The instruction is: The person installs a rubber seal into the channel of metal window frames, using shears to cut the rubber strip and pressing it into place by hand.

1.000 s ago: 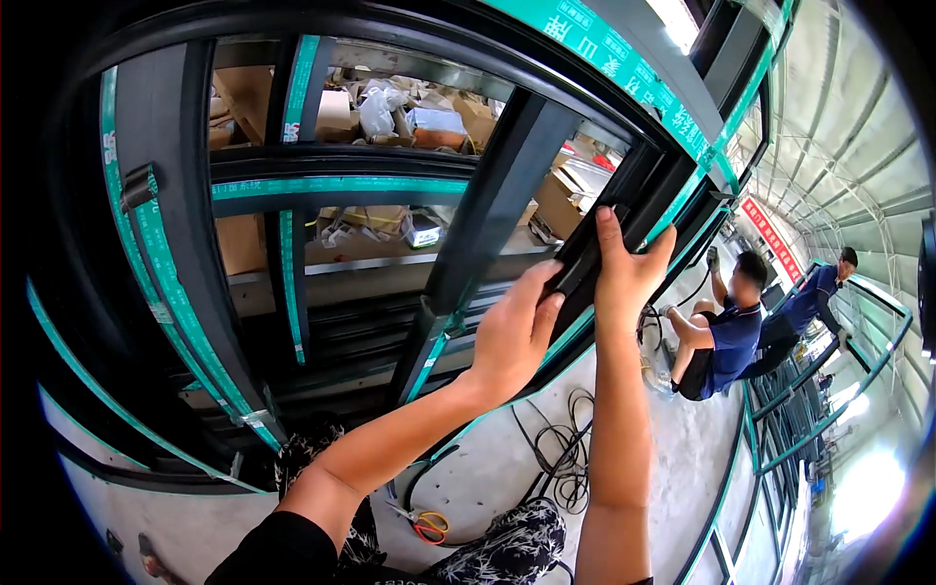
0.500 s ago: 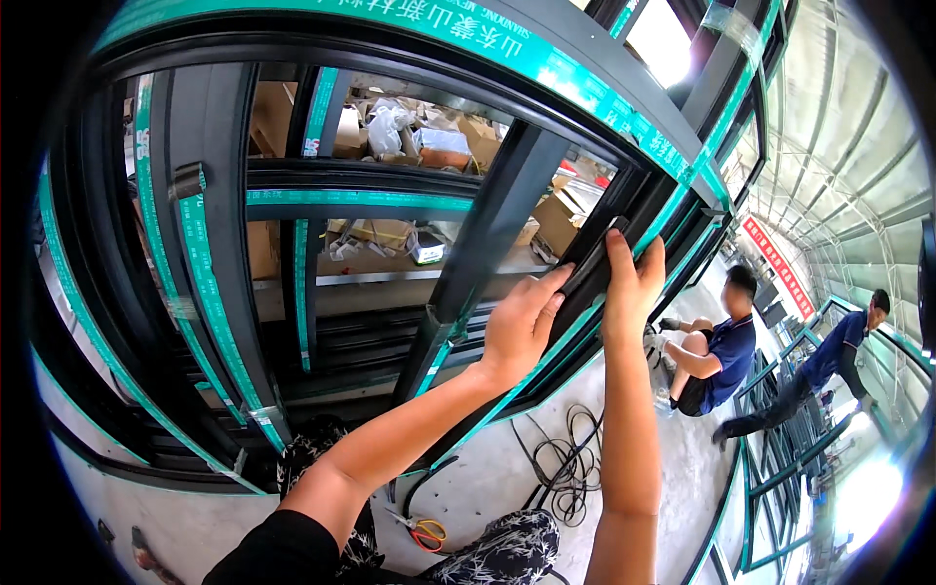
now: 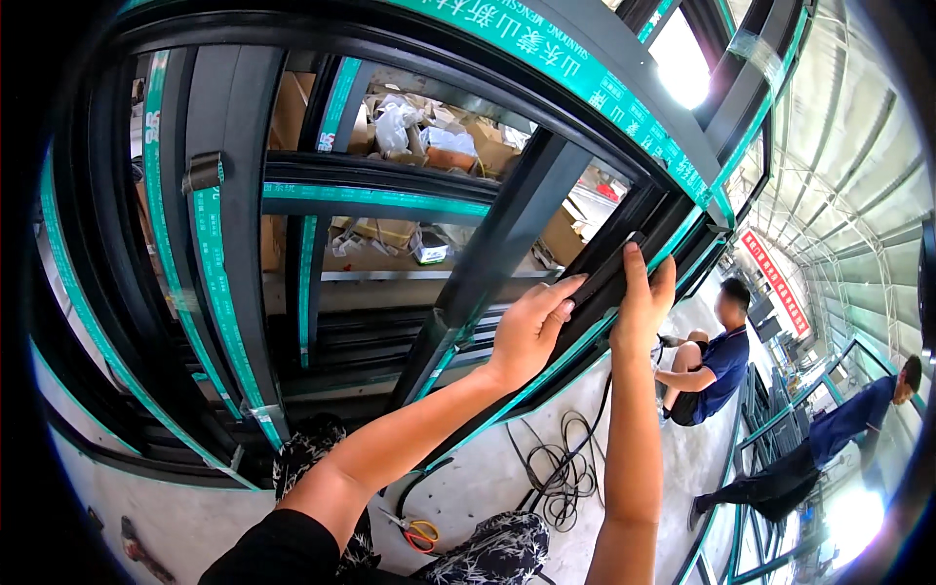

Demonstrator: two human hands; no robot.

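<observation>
Dark window frames with green protective film stand in front of me, and the nearest frame (image 3: 546, 180) has a long upright bar. Along its right-hand side runs a black strip (image 3: 609, 273), which looks like a rubber seal. My left hand (image 3: 526, 336) pinches the strip's lower part between thumb and fingers. Higher up, my right hand (image 3: 639, 302) grips the strip near its top, one fingertip pressed on it and the other fingers around the frame's edge. The strip's underside is hidden by my fingers.
Scissors with red and yellow handles (image 3: 421, 536) lie on the floor near my knees. A coiled black cord (image 3: 564, 478) is beside them. One person (image 3: 717, 366) squats at the right; another (image 3: 848, 429) leans over more frames. Cartons and bags (image 3: 448, 146) show behind the bars.
The view has shifted slightly, so the frames sit a little farther right. Both hands keep their hold on the strip. The person at the far right has bent lower.
</observation>
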